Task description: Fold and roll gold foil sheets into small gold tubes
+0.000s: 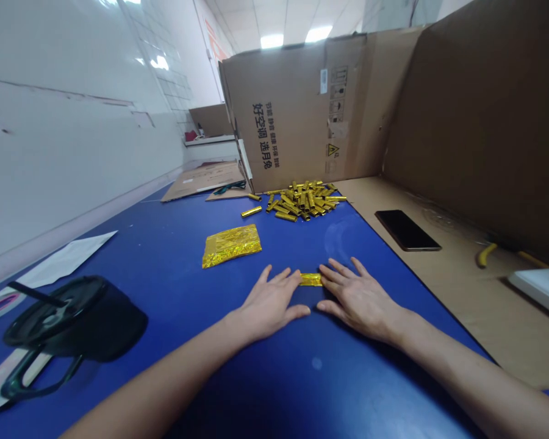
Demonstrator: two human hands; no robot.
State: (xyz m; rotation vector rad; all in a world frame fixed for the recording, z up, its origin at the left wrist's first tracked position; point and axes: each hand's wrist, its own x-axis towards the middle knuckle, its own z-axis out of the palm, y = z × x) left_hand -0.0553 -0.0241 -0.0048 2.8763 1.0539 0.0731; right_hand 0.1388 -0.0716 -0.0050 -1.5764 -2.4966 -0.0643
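A narrow strip of shiny gold foil (311, 280) lies on the blue tabletop (183, 244). My left hand (272, 300) rests at its left end, with fingertips on the foil and the thumb stretched out. At the right end my right hand (357, 297) lies with spread fingers, its fingertips covering that end. Both hands are flattish and open, pressing from above rather than gripping. Beyond my left hand is a flat stack of gold foil sheets (232, 245). Farther back sits a pile of small gold foil tubes (304, 201), with a single gold tube (251, 211) apart to its left.
A dark mug with lid and straw (77, 317) stands at the left, near a white paper (64, 261). On cardboard at the right lie a phone (407, 230) and a white device (540, 291). A large cardboard box (302, 116) walls off the back; flat cardboard (201, 178) lies behind left.
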